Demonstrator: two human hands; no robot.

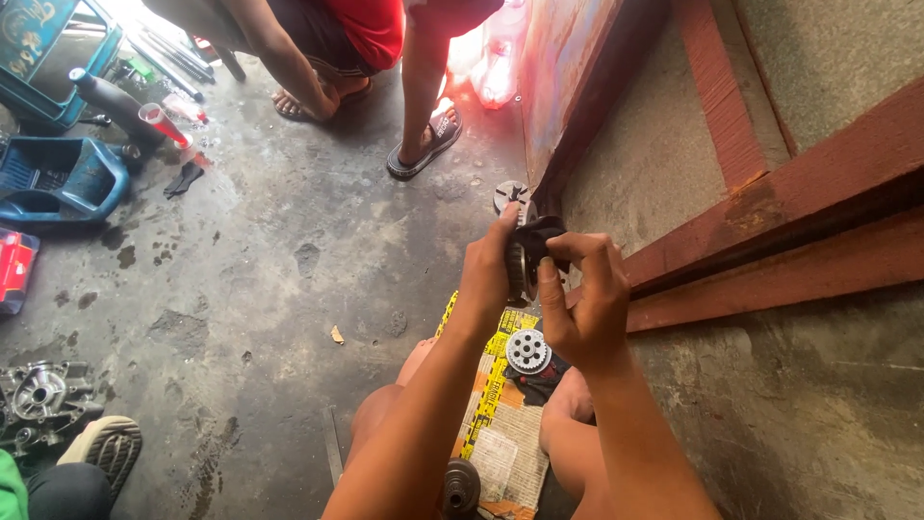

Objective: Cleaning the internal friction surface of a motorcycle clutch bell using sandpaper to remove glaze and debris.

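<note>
Left hand (486,274) and right hand (582,308) both pinch a dark toothed gear assembly (527,252) between them. A silver gear (527,351) lies on the printed cardboard sheet (500,433) below, near its right edge.

The hands (539,279) hide most of the dark gear part (527,252); the standing person (356,39) is cut off.

Between the left hand (489,274) and right hand (585,303) sits a round toothed part (525,258). Below the hands a gear (527,351) lies on printed cardboard (500,433). Beyond them a disc (510,195) lies on the floor (289,270); far left, an engine casing (40,395).
</note>
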